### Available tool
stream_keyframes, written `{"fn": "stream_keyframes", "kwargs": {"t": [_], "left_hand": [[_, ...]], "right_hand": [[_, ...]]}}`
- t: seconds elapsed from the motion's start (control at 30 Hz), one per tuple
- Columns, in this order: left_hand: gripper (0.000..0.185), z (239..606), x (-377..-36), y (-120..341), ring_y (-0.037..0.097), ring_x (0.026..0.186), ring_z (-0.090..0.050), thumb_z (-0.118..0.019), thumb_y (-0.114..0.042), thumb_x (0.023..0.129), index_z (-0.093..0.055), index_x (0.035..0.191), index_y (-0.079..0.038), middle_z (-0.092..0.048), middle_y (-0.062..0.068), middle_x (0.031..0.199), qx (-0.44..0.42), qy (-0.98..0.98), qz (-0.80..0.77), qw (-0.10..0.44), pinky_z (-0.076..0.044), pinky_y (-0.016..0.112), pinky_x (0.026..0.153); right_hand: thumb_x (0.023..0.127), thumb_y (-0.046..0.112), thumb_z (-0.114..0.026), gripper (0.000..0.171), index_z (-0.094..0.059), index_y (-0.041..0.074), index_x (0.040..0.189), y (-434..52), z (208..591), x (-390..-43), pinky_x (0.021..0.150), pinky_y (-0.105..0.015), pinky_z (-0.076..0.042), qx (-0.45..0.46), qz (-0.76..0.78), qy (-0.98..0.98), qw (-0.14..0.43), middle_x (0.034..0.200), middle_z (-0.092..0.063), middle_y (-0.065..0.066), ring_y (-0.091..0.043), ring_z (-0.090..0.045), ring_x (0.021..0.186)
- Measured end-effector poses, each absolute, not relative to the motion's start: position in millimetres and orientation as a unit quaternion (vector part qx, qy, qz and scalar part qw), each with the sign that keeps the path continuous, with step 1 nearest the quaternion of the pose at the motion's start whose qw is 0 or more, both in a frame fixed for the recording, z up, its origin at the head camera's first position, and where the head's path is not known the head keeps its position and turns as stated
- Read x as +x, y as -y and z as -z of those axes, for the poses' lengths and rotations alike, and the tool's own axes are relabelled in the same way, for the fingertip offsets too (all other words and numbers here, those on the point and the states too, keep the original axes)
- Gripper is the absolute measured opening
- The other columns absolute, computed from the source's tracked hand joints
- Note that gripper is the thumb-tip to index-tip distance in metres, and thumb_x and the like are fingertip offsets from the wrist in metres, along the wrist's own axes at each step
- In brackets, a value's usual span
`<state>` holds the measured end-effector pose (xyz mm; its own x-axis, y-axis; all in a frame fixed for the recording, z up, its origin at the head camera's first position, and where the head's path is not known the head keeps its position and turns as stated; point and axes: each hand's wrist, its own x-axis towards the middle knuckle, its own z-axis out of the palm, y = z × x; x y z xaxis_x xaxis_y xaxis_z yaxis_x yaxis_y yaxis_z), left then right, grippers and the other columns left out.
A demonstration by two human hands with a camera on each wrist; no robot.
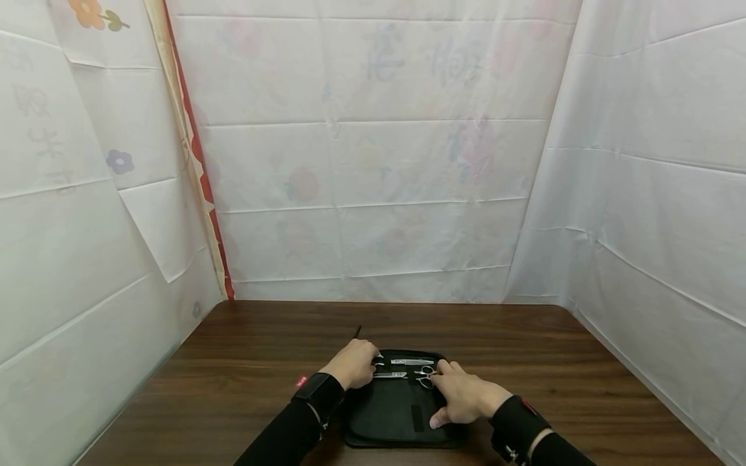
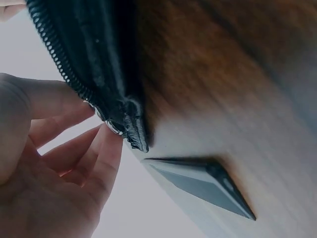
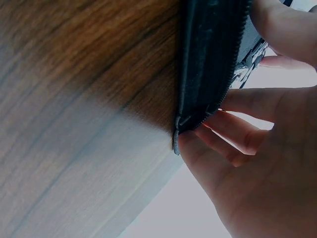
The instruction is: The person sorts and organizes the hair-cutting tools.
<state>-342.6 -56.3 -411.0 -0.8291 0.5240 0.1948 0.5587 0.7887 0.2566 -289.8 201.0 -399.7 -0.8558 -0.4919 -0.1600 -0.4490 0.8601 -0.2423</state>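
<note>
Scissors (image 1: 412, 372) lie strapped in the open black case (image 1: 396, 421) on the bench (image 1: 245, 362). Left hand (image 1: 352, 366) curls at their blade ends; right hand (image 1: 463, 395) lies flat, fingers at the handles. Best to steady the case while sliding them free.

The case (image 1: 396, 414) lies open on the surface (image 1: 524, 349), at its near edge and about midway across. Inside the case, along its far end, two pairs of scissors (image 1: 415, 368) lie side by side, one just behind the other. The left hand (image 1: 354, 364) rests at the case's far left corner, its fingers touching the zipper edge there. The right hand (image 1: 463, 396) lies on the case's right side, just near of the scissors. A slim dark tool (image 1: 358, 332) lies on the surface just behind the case's far left corner.
</note>
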Motion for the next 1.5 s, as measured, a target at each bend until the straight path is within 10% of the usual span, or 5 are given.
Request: {"fn": "stream_keyframes", "kwargs": {"t": [0.8, 1.1, 1.5], "left_hand": [[0.022, 413.0, -347.5, 54.6, 0.029, 0.103, -0.066, -0.065, 0.01, 0.089, -0.075, 0.105, -0.001, -0.07, 0.012, 0.104, -0.289, 0.945, 0.147, 0.042, -0.054, 0.04, 0.089], [0.018, 415.6, -348.4, 49.7, 0.021, 0.084, -0.063, -0.066, 0.011, 0.087, -0.074, 0.093, -0.003, -0.068, 0.009, 0.092, -0.292, 0.943, 0.145, 0.06, -0.048, 0.033, 0.071], [0.022, 416.7, -352.3, 49.7, 0.027, 0.1, -0.066, -0.071, 0.008, 0.085, -0.073, 0.105, -0.002, -0.069, 0.011, 0.102, -0.283, 0.948, 0.136, 0.055, -0.055, 0.039, 0.085]], "right_hand": [[0.082, 0.044, -0.083, 0.075, -0.059, 0.002, 0.139, -201.2, 400.5, -289.9, 0.086, -0.041, -0.047, -0.237, 0.089, -0.962, 0.105, 0.124, -0.046, -0.004, -0.022, -0.044, 0.109], [0.084, 0.044, -0.082, 0.074, -0.058, 0.002, 0.14, -201.1, 400.3, -289.6, 0.087, -0.04, -0.047, -0.241, 0.087, -0.96, 0.11, 0.122, -0.044, -0.004, -0.022, -0.043, 0.109], [0.083, 0.044, -0.082, 0.075, -0.058, 0.002, 0.14, -200.5, 400.4, -290.4, 0.086, -0.04, -0.046, -0.24, 0.095, -0.96, 0.109, 0.122, -0.045, -0.004, -0.021, -0.043, 0.107]]}}
